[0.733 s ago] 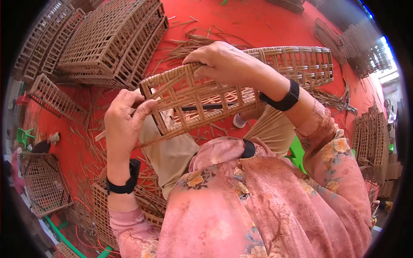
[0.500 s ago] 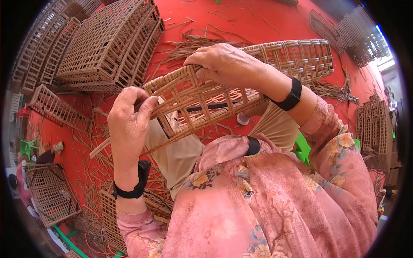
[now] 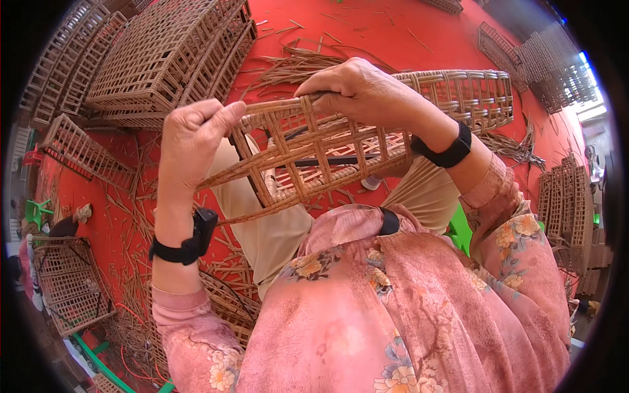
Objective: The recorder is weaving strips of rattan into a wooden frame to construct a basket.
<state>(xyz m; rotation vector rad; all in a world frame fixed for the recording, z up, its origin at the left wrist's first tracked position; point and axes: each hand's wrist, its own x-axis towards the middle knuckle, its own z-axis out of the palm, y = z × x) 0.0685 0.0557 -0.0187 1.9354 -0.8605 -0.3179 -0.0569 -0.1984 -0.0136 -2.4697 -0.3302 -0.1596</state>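
A half-woven brown wicker basket (image 3: 452, 92) lies tilted across my lap, its open lattice of flat strips wound about a dark frame. My left hand (image 3: 196, 134) is at its left end, thumb and fingers pinched on a wicker strip (image 3: 270, 106). That strip stretches along the upper edge toward my right hand (image 3: 360, 92). My right hand is closed over the basket's upper edge, thumb inside, with part of its grip hidden. Below my left hand, loose strip ends stick out past the basket's left corner.
Stacked wicker baskets (image 3: 164, 59) stand at the far left, and others (image 3: 567, 209) at the right. A bundle of loose strips (image 3: 298, 69) lies beyond the basket on the red floor (image 3: 386, 33). Offcuts litter the left side. A green seat (image 3: 460, 229) shows beside my leg.
My left hand has moved up and slightly left from the basket's corner, drawing the strip along the upper edge. My right hand has shifted a little right along that edge.
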